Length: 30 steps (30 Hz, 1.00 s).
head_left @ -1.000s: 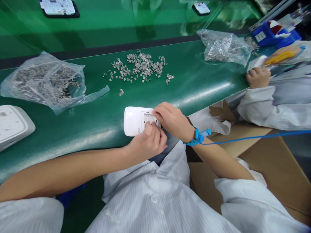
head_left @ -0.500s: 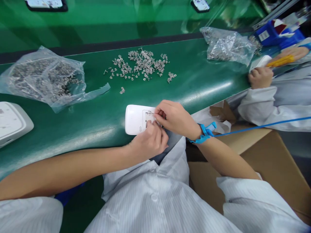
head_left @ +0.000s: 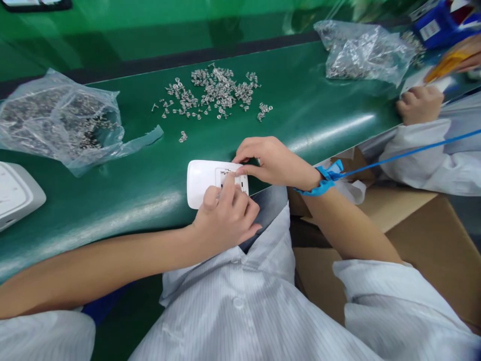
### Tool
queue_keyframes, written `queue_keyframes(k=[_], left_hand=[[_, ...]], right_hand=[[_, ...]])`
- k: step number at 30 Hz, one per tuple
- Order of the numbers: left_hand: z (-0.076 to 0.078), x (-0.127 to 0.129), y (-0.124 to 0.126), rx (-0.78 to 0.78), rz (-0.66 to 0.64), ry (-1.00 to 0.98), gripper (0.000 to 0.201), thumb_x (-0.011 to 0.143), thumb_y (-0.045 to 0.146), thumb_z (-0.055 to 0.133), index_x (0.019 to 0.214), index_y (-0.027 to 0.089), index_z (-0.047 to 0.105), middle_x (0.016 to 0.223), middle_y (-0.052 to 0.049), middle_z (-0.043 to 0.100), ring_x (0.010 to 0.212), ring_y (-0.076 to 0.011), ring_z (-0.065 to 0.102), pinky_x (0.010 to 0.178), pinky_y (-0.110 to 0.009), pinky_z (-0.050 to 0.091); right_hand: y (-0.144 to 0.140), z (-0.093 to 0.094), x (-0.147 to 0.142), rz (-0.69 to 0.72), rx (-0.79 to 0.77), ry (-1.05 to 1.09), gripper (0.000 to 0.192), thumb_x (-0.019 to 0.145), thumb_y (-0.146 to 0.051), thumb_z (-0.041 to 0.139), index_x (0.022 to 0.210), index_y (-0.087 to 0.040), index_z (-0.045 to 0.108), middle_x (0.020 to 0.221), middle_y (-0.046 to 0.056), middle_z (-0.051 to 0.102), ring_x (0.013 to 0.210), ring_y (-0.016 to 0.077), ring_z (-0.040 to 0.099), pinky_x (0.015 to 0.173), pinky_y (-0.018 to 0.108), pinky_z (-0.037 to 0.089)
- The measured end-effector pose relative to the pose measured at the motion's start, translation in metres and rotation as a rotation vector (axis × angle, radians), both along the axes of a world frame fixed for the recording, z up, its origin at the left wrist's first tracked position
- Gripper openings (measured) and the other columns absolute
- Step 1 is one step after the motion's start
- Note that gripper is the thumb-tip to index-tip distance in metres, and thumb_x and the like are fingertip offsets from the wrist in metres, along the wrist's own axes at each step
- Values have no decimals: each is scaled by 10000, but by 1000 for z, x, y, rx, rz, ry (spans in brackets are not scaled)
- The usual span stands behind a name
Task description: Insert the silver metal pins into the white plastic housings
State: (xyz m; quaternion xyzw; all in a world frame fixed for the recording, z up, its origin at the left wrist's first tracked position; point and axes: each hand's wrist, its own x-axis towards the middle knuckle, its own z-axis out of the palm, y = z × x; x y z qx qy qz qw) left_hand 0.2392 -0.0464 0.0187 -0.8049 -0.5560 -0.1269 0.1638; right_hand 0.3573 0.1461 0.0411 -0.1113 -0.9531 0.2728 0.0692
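1. White plastic case (head_left: pixel 201 183) lies flat at the near edge of the green surface (head_left: pixel 319 120), its open recess facing up. No brand or lettering legible on it.
2. Left hand (head_left: pixel 225 218) rests on the case's near side, fingers curled, index fingertip pressing into the recess; any small part under the fingertip is hidden.
3. Right hand (head_left: pixel 270 160) grips the case's far right end, thumb and fingers closed on its edge. Blue wrist strap (head_left: pixel 323 183) with blue cord on that wrist.
4. Loose pile of small metal clips (head_left: pixel 216 95) lies beyond the case, well apart from it.
5. Clear bag of clips (head_left: pixel 62 120) to the left; second bag (head_left: pixel 361 50) to the far right.
6. White device (head_left: pixel 17 193) at the left edge.
7. Co-worker's hand (head_left: pixel 419 103) at the right. Blue bin (head_left: pixel 438 22) carries a white label, unreadable.
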Motion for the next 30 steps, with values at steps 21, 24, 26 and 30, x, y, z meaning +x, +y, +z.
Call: queue_keyframes(k=[21, 24, 26, 30], left_hand=[[1, 0, 2, -159, -24, 157, 595, 1048, 631, 336, 1221, 171, 671, 1220, -148, 700, 1314, -434, 566, 766, -421, 348], [3, 2, 0, -91, -20, 205, 577, 1047, 610, 388, 1222, 149, 689, 1240, -156, 697, 1289, -413, 582, 769, -417, 323], [4, 3, -3, -75, -23, 221, 556, 1058, 573, 414, 1248, 126, 685, 1251, -164, 696, 1282, -386, 586, 769, -412, 309], [4, 5, -5, -118, -32, 145, 562, 1072, 547, 426, 1285, 86, 667, 1221, -178, 714, 1266, -364, 593, 789, -418, 312]], right_hand=[[-24, 37, -17, 104, 483, -423, 252, 952, -122, 501, 812, -128, 711, 942, 114, 661, 865, 232, 587, 660, 333, 361], [-25, 33, -12, 87, 443, -367, 238, 949, -154, 520, 814, -117, 712, 967, 126, 664, 879, 222, 572, 693, 326, 372], [-21, 31, -8, 85, 397, -362, 228, 951, -199, 541, 851, -106, 723, 1016, 136, 664, 892, 222, 571, 715, 327, 379], [-16, 32, -10, 37, 336, -392, 207, 943, -226, 573, 905, -99, 732, 1052, 133, 660, 905, 224, 579, 735, 329, 380]])
